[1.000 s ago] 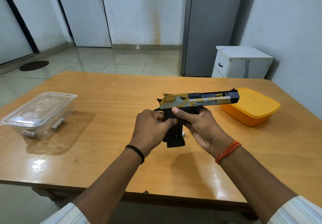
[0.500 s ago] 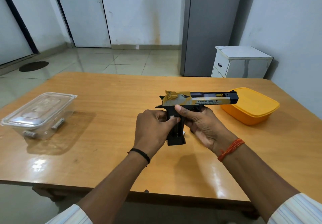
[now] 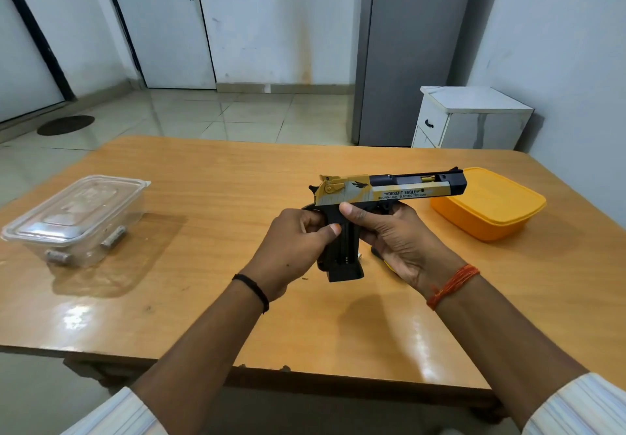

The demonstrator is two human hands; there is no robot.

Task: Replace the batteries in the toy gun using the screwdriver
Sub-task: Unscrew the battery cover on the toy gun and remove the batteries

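Toy gun (image 3: 389, 191): held upright above the middle of the wooden surface (image 3: 210, 197), barrel pointing toward the orange lidded box (image 3: 491, 204); black grip hangs down, its base plate just over the surface.
Left hand (image 3: 291, 251): fingers curled round the rear of the grip, thumb tip pressed on the grip's side.
Right hand (image 3: 399, 241): wrapped round the frame under the barrel, thumb laid across the top of the grip below the slide.
Screwdriver: not identified with certainty; a small dark and yellow object on the surface directly under the right hand may be it, mostly hidden.
Batteries: cylindrical items resembling batteries lie inside the clear lidded container (image 3: 74, 218), well to the left of the toy gun.
Orange lidded box: just right of the barrel end, lid on.
Step in hand: judged early stage; the toy gun is being steadied and inspected for the battery cover on the grip. No cover is seen removed.
Next move calls for: turning the grip so the cover screw faces up, freeing the right hand to take the screwdriver, the left hand holding the toy gun firm.
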